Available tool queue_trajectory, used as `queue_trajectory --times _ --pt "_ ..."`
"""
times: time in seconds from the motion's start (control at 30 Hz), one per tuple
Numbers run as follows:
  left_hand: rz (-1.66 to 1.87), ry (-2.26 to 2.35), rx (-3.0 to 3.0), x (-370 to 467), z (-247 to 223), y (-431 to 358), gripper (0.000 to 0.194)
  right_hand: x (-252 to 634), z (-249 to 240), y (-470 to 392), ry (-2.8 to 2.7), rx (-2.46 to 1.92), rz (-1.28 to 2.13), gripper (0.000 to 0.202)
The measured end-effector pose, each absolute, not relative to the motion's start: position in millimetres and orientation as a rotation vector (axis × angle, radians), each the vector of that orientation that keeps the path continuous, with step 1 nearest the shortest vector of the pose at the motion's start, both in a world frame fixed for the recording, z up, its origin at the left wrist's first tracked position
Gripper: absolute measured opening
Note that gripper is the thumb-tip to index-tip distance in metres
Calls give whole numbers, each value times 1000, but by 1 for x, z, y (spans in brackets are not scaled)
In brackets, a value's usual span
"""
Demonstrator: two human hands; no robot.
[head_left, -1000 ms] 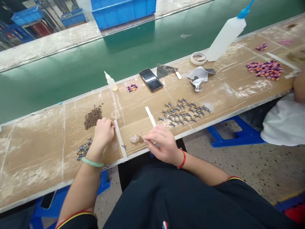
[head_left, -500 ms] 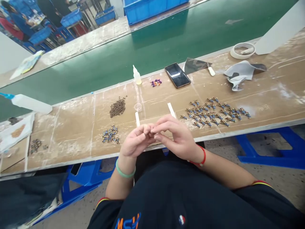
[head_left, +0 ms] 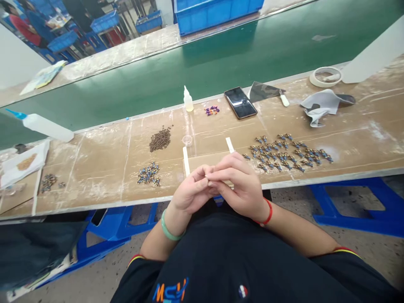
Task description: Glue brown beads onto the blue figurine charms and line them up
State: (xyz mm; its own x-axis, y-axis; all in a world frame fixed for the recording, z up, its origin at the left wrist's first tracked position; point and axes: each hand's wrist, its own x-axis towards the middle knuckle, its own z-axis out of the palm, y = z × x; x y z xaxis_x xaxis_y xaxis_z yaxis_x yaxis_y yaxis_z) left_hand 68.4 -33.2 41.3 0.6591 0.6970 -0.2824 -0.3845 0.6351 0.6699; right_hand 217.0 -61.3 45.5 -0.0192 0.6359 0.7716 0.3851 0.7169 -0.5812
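Note:
My left hand (head_left: 193,189) and my right hand (head_left: 237,182) meet at the fingertips over the table's front edge. Both are closed in a pinch, and whatever sits between the fingers is too small or hidden to name. To the right lies a spread of small blue-and-gold pieces (head_left: 285,153). A smaller heap of similar blue-and-gold pieces (head_left: 149,174) is left of my left hand. Behind that heap is a pile of small brown discs (head_left: 160,139). Two white strips, a left one (head_left: 186,161) and a right one (head_left: 229,144), lie just beyond my hands.
At the table's back stand a small dropper bottle (head_left: 188,99), purple-and-orange bits (head_left: 211,110), a phone (head_left: 240,102), a white-handled tool (head_left: 284,99) and a tape roll (head_left: 325,77). A larger bottle (head_left: 47,127) leans at left. Blue stools (head_left: 356,206) are below the table; people sit far back.
My hands have shifted slightly right and down, fingertips still together. The camera view has moved a little, so the table items appear displaced. The piles look the same.

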Motion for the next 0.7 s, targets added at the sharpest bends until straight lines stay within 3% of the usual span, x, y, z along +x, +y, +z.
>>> queue_trajectory --times 0.2,0.5,0.7 --pt "799 671 636 70 40 -35 37 218 40 -62 -1671 -899 103 17" --pt "847 719 568 72 33 -36 35 212 26 -60 -1713 -930 -135 20" --pt "795 733 608 68 31 -28 33 215 26 -54 -1604 -889 113 11"
